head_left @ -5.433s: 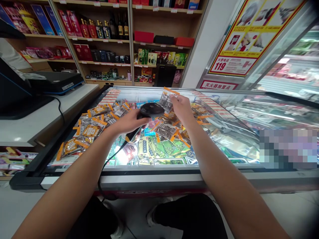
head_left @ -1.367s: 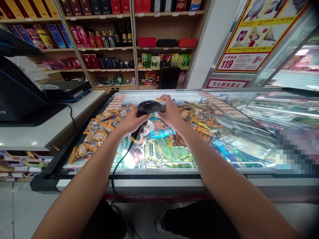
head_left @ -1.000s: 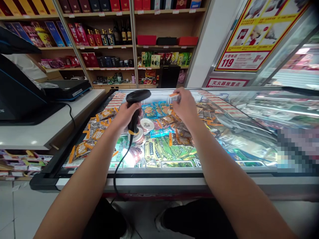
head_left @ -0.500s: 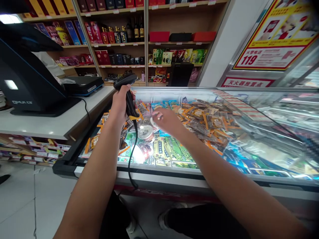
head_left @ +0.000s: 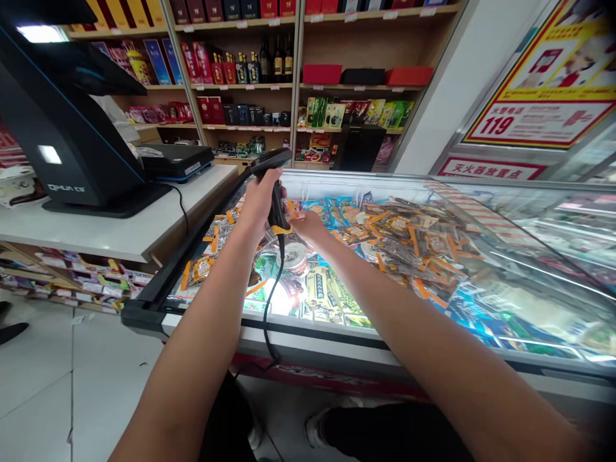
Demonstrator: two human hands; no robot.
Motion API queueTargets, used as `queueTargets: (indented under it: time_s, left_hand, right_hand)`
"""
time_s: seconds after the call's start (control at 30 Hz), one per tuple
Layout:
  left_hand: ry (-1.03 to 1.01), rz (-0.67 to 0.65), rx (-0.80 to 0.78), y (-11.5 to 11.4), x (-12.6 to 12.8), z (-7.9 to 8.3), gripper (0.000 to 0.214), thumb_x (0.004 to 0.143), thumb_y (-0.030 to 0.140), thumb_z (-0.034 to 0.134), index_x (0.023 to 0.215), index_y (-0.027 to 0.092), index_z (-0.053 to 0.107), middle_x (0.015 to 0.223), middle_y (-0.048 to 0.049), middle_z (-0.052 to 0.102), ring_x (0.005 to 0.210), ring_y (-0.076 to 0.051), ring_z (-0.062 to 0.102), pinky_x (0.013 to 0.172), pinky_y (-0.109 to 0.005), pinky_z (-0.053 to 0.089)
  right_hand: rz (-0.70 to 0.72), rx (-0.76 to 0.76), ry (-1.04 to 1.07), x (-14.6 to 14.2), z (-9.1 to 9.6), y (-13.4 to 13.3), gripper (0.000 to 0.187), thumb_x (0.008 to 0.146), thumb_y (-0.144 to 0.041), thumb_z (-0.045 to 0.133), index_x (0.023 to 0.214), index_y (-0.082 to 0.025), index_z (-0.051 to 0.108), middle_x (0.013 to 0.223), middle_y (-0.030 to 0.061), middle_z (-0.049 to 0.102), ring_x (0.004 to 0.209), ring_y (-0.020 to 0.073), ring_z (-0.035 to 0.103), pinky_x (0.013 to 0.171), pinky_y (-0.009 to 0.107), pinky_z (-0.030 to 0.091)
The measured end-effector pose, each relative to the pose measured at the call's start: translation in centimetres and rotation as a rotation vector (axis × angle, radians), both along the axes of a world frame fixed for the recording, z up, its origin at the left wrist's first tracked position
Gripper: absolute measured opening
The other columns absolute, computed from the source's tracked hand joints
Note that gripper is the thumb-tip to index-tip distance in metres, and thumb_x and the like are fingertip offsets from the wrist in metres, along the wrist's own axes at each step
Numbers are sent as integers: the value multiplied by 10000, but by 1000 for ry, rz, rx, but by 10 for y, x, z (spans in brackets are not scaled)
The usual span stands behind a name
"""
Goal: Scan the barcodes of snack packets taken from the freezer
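Note:
My left hand (head_left: 264, 196) is wrapped around the handle of a black and yellow barcode scanner (head_left: 278, 205), held upright above the open freezer. Its black cable (head_left: 275, 292) hangs over the freezer's front edge. Just right of the scanner, my right hand (head_left: 308, 226) reaches low among the packets, its fingers partly hidden behind the handle. An orange-edged bit of wrapping shows by its fingertips; I cannot tell whether they grip it. Below lie round lidded tubs (head_left: 292, 256), green and cream packets (head_left: 320, 287) and brown packets with orange edges (head_left: 356, 232).
The chest freezer (head_left: 332, 343) has a glass lid (head_left: 524, 256) over its right side. To the left, a white counter (head_left: 106, 231) carries a till (head_left: 91, 128) and a black scale (head_left: 176, 160). Stocked shelves (head_left: 240, 86) stand behind.
My right hand has moved left, close behind the scanner, and its fingers are now mostly covered. The left hand still holds the scanner. The whole view has shifted slightly.

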State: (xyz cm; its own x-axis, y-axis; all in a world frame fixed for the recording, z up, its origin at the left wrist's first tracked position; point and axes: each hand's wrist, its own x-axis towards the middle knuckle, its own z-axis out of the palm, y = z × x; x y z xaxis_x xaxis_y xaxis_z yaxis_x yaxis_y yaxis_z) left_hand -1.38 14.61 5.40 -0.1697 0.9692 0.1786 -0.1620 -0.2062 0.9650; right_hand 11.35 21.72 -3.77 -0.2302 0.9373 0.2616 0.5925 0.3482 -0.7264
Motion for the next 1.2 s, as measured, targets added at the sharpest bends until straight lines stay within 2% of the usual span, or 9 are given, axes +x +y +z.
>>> queueTargets:
  time_s: [0.1, 0.23, 0.33, 0.47, 0.57, 0.77, 0.93, 1.07, 1.2]
  left_hand:
    - [35, -88, 32, -2, 5, -1, 293, 883, 487, 644, 858, 231, 503, 652, 35, 584, 408, -119, 557, 421, -255, 427]
    - [189, -254, 53, -7, 15, -6, 255, 856, 436, 668, 828, 218, 538, 632, 20, 594, 416, -120, 564, 438, -247, 444]
    - [316, -429, 71, -11, 21, -11, 253, 855, 429, 691, 831, 203, 580, 683, -6, 625, 443, -126, 586, 457, -260, 471]
    - [472, -589, 70, -17, 29, -15, 269, 905, 434, 675, 833, 186, 599, 742, -36, 650, 511, -131, 618, 493, -265, 500]
    - [539, -639, 25, -21, 36, -19, 278, 914, 435, 683, 827, 186, 595, 743, -37, 657, 555, -142, 641, 511, -259, 511]
    - [598, -681, 37, -20, 45, -29, 324, 936, 480, 651, 813, 181, 630, 752, -57, 677, 595, -149, 644, 537, -263, 517]
    - [491, -761, -30, -22, 48, -30, 316, 946, 474, 637, 816, 187, 614, 719, -48, 664, 568, -163, 662, 530, -289, 548]
    - [414, -752, -33, -24, 49, -30, 294, 932, 450, 651, 827, 180, 603, 761, -41, 662, 522, -151, 651, 483, -280, 518]
    - [400, -766, -74, -26, 49, -28, 284, 918, 445, 679, 845, 187, 588, 737, -30, 648, 524, -155, 650, 478, -281, 524]
  right_hand:
    - [-103, -66, 163, 29, 18, -4, 147, 991, -296, 545, 927, -209, 645, 827, 78, 720, 751, 226, 718, 644, 329, 566]
    - [-257, 60, 531, 82, 47, -17, 156, 923, -368, 667, 974, -220, 664, 795, 25, 650, 695, 189, 631, 622, 305, 525]
    - [-341, 176, 607, 114, 56, -22, 174, 938, -399, 643, 965, -228, 655, 759, -6, 584, 635, 161, 554, 588, 287, 472]
    - [-426, 321, 561, 141, 53, -16, 309, 958, -537, 635, 957, -228, 639, 816, 15, 608, 697, 182, 579, 621, 305, 484]
    - [-465, 355, 525, 151, 48, -8, 410, 964, -634, 603, 969, -226, 650, 829, 28, 618, 732, 199, 601, 630, 315, 494]
    - [-455, 314, 561, 157, 45, -3, 510, 941, -729, 584, 1014, -230, 661, 824, 16, 608, 618, 170, 546, 553, 309, 445]
    - [-463, 384, 471, 153, 50, -6, 535, 954, -752, 544, 991, -232, 660, 805, 34, 611, 720, 209, 606, 625, 327, 493]
    - [-479, 415, 445, 152, 54, -8, 480, 982, -689, 546, 976, -224, 664, 785, 40, 607, 772, 227, 627, 668, 341, 514]
    - [-486, 414, 406, 154, 54, -8, 503, 981, -716, 531, 995, -231, 662, 813, 45, 619, 769, 224, 627, 650, 333, 510]
